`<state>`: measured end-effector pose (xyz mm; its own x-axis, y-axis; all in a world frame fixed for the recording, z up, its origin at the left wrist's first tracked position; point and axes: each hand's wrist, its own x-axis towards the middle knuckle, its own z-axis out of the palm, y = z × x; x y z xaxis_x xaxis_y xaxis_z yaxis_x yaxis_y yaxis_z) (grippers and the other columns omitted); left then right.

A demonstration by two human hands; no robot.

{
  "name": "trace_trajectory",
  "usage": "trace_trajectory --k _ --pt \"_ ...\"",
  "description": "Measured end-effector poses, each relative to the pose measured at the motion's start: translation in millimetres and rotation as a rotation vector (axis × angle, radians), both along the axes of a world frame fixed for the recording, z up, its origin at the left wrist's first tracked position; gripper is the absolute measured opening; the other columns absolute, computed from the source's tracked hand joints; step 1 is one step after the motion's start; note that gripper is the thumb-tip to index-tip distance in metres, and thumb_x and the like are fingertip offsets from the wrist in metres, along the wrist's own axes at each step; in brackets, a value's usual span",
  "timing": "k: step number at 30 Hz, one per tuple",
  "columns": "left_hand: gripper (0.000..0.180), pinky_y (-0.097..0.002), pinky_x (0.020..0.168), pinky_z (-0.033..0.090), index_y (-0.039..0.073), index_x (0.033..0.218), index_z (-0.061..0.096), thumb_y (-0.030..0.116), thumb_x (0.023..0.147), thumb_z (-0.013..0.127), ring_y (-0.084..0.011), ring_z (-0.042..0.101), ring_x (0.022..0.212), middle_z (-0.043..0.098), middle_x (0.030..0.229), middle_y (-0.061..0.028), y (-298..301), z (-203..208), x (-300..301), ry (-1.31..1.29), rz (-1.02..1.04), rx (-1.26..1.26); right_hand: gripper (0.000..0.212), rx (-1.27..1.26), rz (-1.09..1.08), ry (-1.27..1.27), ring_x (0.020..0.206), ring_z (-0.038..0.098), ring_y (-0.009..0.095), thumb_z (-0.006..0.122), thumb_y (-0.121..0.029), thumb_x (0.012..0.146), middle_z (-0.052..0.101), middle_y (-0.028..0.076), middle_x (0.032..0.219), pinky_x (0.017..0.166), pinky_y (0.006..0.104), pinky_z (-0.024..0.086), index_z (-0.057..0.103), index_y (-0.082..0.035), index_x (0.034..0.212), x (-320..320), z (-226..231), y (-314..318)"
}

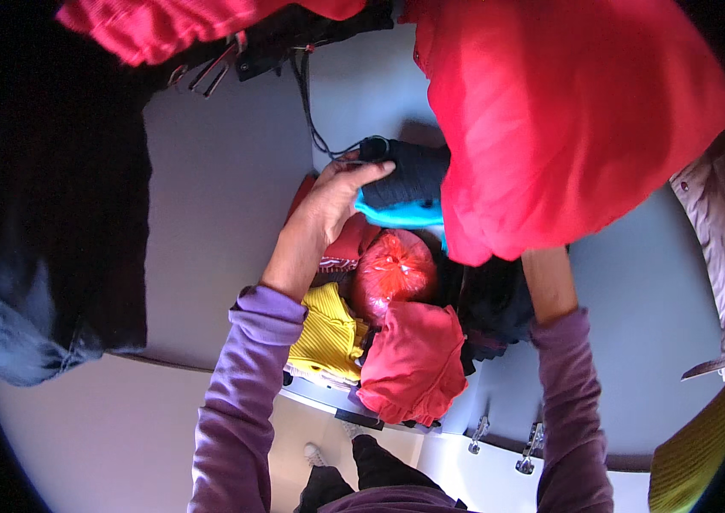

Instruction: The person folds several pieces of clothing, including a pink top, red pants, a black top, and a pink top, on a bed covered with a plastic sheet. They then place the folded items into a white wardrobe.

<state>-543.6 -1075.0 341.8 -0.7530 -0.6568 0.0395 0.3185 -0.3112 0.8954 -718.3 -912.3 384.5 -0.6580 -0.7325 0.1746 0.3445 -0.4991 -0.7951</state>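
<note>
1. Black folded cloth (409, 171) sits at the back of the compartment, toward the grey rear wall (362, 77), on top of a bright blue cloth (396, 209).
2. At its left end the left hand (338, 190) pinches it, the thumb lying over the near face; the other fingers are mostly hidden.
3. A large red garment (567, 128) hangs over the right side and covers the right hand, so I cannot tell how that hand stands; only the forearm (550, 286) shows beneath the hem.
4. Nearer the person, a knotted red plastic bag (395, 269) rests between a dark red cloth (349, 244) and dark clothes (495, 299).
5. In front lie a yellow ribbed cloth (324, 329) and, just right of it, a crumpled coral cloth (413, 359).
6. Black cord (311, 120) dangles down to the left hand.
</note>
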Motion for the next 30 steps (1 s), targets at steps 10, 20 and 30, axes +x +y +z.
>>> trace_trajectory --k 10,20,30 --pt "0.077 -0.0329 0.099 0.030 0.002 0.131 0.031 0.008 0.064 0.067 -0.0261 0.043 0.116 0.046 0.125 -0.0158 36.1 -294.9 -12.7 -0.547 0.112 -0.163 0.068 0.898 -0.187 -0.290 0.104 0.045 0.029 0.072 -0.015 0.066 0.046 0.008 0.118 0.082 0.0475 0.043 0.040 -0.013 0.126 7.6 -282.6 47.0" --pt "0.074 -0.0359 0.098 0.032 0.007 0.132 0.031 0.013 0.067 0.064 -0.0334 0.041 0.117 0.040 0.128 -0.0210 81.4 -314.7 29.8 -0.669 0.200 -0.384 0.061 1.485 -0.048 1.080 0.100 0.048 0.036 0.071 -0.024 0.066 0.048 0.014 0.116 0.075 0.0497 0.045 0.045 -0.015 0.121 17.3 -278.6 64.5" --pt "0.057 -0.0265 0.062 0.049 0.011 0.130 0.036 0.013 0.079 0.063 -0.0151 0.060 0.077 0.057 0.103 -0.0153 271.2 -327.8 217.9 -0.633 0.294 0.258 0.041 0.961 -0.062 1.975 0.091 0.046 0.028 0.056 -0.048 0.073 0.051 0.009 0.099 0.075 0.0430 0.039 0.058 -0.016 0.100 50.5 -329.1 27.7"
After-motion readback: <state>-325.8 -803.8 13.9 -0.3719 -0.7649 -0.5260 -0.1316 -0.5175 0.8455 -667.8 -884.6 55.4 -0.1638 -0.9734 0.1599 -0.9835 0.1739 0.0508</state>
